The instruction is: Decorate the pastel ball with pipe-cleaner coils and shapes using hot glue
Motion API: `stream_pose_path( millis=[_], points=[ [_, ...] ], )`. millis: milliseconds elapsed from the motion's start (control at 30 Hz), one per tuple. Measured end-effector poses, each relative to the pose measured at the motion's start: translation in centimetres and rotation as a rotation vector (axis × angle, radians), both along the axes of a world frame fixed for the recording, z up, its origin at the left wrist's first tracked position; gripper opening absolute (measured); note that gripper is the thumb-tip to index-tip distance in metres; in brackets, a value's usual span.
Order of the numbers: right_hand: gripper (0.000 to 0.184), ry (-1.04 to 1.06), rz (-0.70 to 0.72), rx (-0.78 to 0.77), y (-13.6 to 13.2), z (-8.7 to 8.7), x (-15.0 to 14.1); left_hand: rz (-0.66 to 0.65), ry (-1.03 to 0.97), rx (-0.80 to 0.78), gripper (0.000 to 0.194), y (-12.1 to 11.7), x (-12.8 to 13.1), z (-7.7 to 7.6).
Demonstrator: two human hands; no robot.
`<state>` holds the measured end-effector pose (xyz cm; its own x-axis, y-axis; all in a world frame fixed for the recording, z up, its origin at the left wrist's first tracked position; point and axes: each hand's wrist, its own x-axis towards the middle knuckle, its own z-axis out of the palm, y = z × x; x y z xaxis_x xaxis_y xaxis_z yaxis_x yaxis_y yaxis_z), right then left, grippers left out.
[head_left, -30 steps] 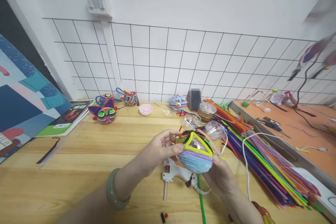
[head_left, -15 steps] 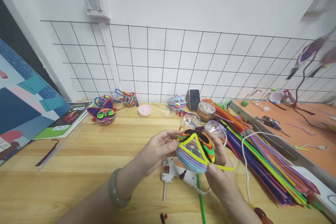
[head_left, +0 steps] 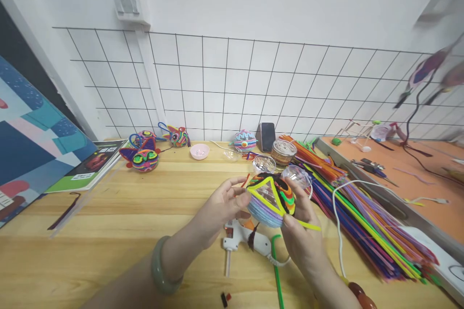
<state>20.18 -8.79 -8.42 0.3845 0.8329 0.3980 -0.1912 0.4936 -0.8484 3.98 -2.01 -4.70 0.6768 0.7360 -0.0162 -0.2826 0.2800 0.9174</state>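
Between my hands is a clear plastic ball partly covered with pipe cleaners. Lilac and light blue rows wrap its lower part, a yellow triangle frames a bare clear patch, and black, orange and green loops lie on top. My left hand grips its left side with thumb and fingers. My right hand holds its right side, the thumb at the yellow pipe cleaner, whose loose end sticks out to the right. Below the ball a white glue gun lies on the table, beside a green pipe cleaner.
A large bundle of pipe cleaners lies at right, with a white cable across it. Behind stand clear plastic half-shells, a round tin, a phone and a pink bowl. Finished colourful ornaments sit at back left.
Both hands have raised the ball slightly and tilted it, so the clear triangle looks wider. More of the glue gun and the green pipe cleaner's top now shows.
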Motion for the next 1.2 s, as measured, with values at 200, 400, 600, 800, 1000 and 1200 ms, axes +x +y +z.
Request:
stream_pose_path(
  millis=[200,400,600,800,1000,1200],
  points=[
    [0.054,-0.172,-0.073,0.037,-0.3,0.3,-0.6,0.013,-0.066,0.097,0.098,-1.3,0.5,-0.4],
    [0.058,-0.244,-0.034,0.08,-0.3,0.0,-1.5,0.024,-0.033,0.12,0.096,-2.1,0.5,-0.1],
    [0.06,-0.235,0.053,0.081,-0.4,-0.2,-1.4,0.084,-0.028,0.18,0.097,-2.2,0.4,0.1],
    [0.062,-0.28,0.112,0.07,-0.5,0.1,-0.8,0.124,-0.031,0.243,0.098,-2.6,0.5,0.2],
    [0.075,-0.322,0.231,0.02,-0.7,0.6,-0.2,0.279,0.129,0.534,0.097,-2.5,0.2,0.3],
    [0.08,-0.283,0.204,-0.071,0.3,0.4,0.3,0.717,0.393,1.059,0.1,-0.3,-1.5,0.2]
  ],
)
